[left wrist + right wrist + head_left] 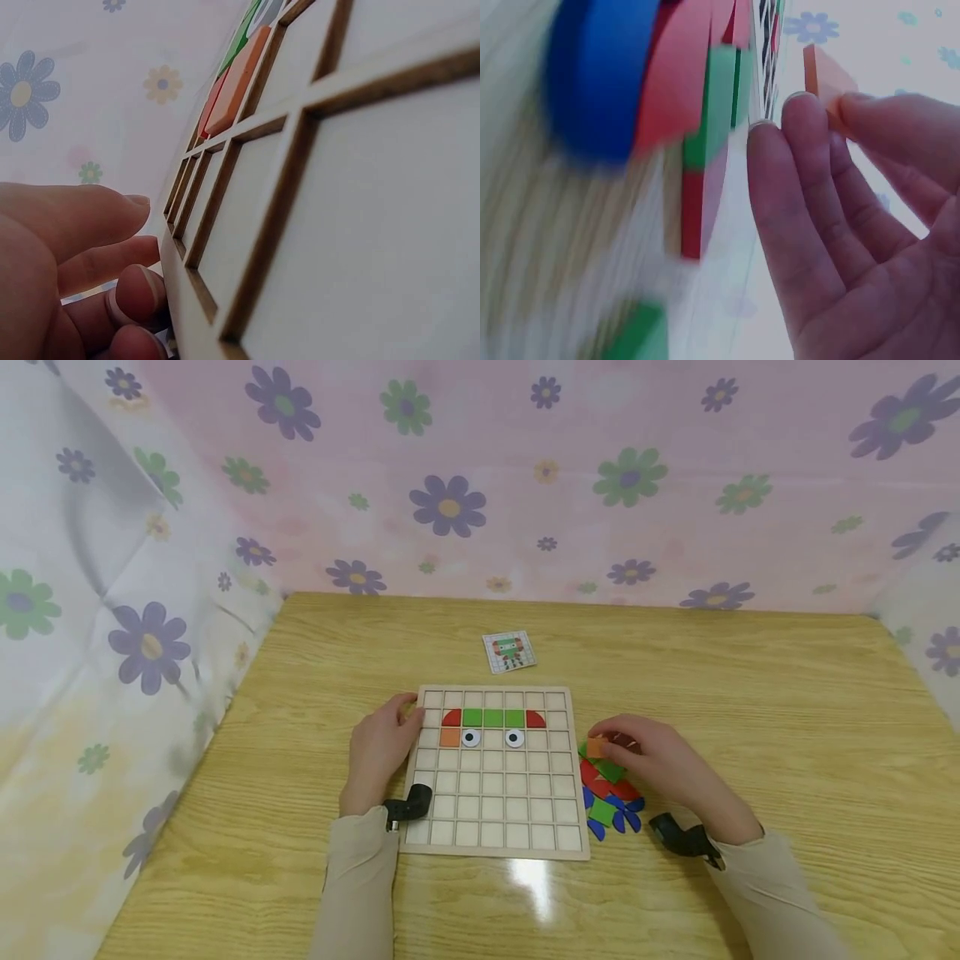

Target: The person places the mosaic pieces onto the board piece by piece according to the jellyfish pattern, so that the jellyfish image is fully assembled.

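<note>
Wooden grid board [492, 810]: flat on bench [750, 693]; upper row, three green squares [493, 718] flanked by red corner pieces [536, 719]; row beneath, orange square [449, 737] and two eye discs [514, 738], one cell between discs. Left hand [378, 752]: at board's left edge, touching, fingers relaxed. Right hand [663, 760]: thumb and fingers pinching orange tile [597, 748] over loose red, green, blue pieces [600, 785], right of board. Pattern card [510, 651]: beyond board's far edge.
</note>
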`<state>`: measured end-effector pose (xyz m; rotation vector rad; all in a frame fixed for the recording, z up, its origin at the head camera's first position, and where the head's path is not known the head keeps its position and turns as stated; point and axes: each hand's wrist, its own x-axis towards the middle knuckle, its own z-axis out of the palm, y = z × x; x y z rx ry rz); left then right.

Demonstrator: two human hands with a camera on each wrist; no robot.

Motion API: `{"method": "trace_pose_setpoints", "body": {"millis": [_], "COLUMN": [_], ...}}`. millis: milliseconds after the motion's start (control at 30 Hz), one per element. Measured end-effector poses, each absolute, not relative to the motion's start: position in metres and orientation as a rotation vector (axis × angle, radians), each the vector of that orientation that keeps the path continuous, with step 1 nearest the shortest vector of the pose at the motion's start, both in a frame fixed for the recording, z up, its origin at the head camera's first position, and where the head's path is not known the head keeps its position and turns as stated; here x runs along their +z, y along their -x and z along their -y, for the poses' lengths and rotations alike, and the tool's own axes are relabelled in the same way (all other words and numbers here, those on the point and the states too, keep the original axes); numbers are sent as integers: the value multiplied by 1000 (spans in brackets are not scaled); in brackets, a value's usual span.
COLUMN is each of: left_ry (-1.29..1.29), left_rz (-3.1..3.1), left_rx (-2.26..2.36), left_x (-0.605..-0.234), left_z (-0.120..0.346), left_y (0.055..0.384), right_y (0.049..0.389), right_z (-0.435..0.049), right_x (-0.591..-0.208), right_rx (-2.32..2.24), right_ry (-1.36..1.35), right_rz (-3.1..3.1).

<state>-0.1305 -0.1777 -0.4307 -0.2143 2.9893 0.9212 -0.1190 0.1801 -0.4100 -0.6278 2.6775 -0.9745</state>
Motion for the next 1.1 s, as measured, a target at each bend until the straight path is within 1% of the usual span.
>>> {"method": "trace_pose_setpoints", "body": {"millis": [233,500,700,1100], "left_ry": [218,196,209,231], "left_rz": [-2991,-2991,-2992,-2981], "left_rx": [921,933,935,915], "left_x": [-430,-430,-431,-430], "left_z": [177,177,178,177], "left_y": [130,129,129,131], "right_y": [126,135,139,139], "right_z": [-157,-130,-113,-101], "right_x": [-410,-412,-411,-413], "right_rx": [-980,-906,-881,-800], "right_ry": [699,565,529,478], "right_rz": [-2682,-2691,-2704,-2799]}}
